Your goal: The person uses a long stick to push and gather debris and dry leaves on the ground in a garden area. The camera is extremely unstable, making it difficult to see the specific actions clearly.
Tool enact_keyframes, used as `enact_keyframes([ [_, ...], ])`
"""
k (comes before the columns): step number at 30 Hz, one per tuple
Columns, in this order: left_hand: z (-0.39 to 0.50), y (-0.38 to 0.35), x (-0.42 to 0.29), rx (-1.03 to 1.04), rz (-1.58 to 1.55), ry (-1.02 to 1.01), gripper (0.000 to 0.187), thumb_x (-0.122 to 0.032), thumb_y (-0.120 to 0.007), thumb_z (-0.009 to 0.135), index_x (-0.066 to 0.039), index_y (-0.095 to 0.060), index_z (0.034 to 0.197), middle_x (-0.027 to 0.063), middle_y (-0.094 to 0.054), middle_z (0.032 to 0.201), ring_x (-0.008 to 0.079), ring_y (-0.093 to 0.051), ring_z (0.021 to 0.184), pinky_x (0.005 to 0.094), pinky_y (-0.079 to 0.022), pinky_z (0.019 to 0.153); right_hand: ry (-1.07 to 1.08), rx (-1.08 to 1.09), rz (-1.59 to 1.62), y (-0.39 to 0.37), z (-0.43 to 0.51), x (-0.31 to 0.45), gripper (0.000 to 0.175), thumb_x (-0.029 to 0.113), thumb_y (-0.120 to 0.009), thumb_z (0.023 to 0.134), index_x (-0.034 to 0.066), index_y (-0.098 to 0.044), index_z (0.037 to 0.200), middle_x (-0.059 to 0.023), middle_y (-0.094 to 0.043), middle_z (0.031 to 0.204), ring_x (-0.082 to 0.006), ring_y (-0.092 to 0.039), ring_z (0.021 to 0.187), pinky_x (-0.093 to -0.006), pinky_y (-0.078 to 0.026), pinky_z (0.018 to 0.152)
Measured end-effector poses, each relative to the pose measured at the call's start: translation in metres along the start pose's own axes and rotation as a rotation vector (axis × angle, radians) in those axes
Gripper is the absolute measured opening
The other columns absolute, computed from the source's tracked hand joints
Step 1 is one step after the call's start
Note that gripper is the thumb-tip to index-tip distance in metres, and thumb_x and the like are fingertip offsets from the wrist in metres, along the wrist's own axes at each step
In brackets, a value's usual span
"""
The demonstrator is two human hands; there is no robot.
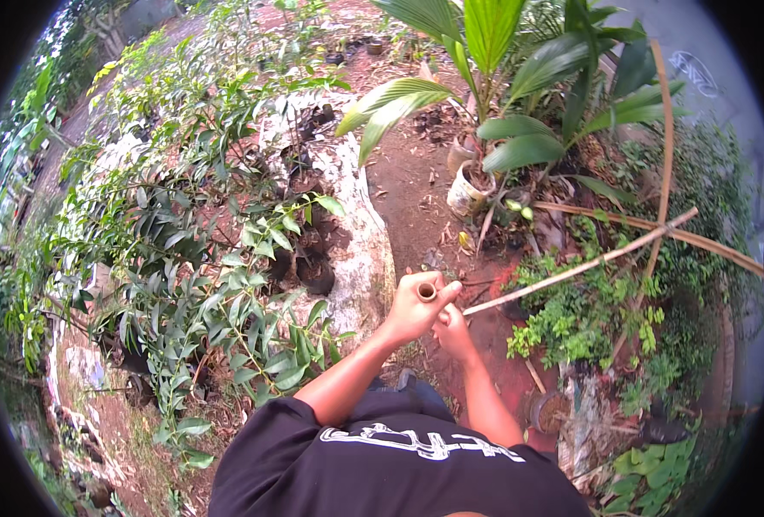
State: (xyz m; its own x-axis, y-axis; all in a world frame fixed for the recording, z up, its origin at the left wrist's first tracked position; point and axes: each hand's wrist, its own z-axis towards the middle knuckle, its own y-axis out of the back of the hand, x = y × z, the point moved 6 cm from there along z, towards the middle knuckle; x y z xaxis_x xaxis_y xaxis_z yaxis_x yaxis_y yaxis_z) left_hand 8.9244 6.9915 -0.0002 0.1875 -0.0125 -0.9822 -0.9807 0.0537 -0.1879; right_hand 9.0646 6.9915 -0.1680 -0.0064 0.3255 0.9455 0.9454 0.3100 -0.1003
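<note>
My left hand [414,309] is closed around a hollow tube [426,292], whose round open end faces up towards me. Just right of it and slightly lower, close against it, is my right hand [453,331], with its fingers curled. A long pale stick [569,268] runs from my right hand up and to the right; its near end is at the fingers, which appear closed on it. The stick crosses over other long strips [665,148] at the right. The lower part of the tube is hidden by my hands.
Leafy saplings in dark grow bags [315,274] fill the left, beside a pale ground sheet [359,258]. Ahead stands a palm seedling in a whitish pot [467,194]. Low green shrubs [569,310] and a round pot [548,413] are on the right, near a grey wall [711,103].
</note>
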Motion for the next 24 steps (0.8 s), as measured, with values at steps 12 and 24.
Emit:
enact_keyframes([
  [12, 0.226, 0.204, -0.139, -0.334, 0.136, -0.503, 0.032, -0.015, -0.075, 0.1, -0.007, -0.057, 0.075, -0.0045, -0.056, 0.066, 0.0028, -0.047, 0.061, 0.0252, -0.036, 0.054, 0.596, 0.211, -0.883, -0.116, 0.288, 0.191, 0.047, 0.021, -0.079, 0.087, 0.0036, -0.069, 0.13, -0.0201, -0.065, 0.114, -0.0409, -0.06, 0.115, -0.0493, -0.049, 0.101],
  [24, 0.452, 0.343, -0.217, -0.416, 0.134, -0.567, 0.037, -0.016, -0.077, 0.1, -0.007, -0.053, 0.074, -0.0079, -0.048, 0.064, 0.0021, -0.041, 0.063, 0.0265, -0.032, 0.054, 0.748, -0.074, -1.116, -0.147, 0.521, 0.376, 0.06, 0.018, -0.082, 0.085, 0.0069, -0.062, 0.141, -0.022, -0.056, 0.138, -0.0407, -0.051, 0.133, -0.0483, -0.042, 0.116],
])
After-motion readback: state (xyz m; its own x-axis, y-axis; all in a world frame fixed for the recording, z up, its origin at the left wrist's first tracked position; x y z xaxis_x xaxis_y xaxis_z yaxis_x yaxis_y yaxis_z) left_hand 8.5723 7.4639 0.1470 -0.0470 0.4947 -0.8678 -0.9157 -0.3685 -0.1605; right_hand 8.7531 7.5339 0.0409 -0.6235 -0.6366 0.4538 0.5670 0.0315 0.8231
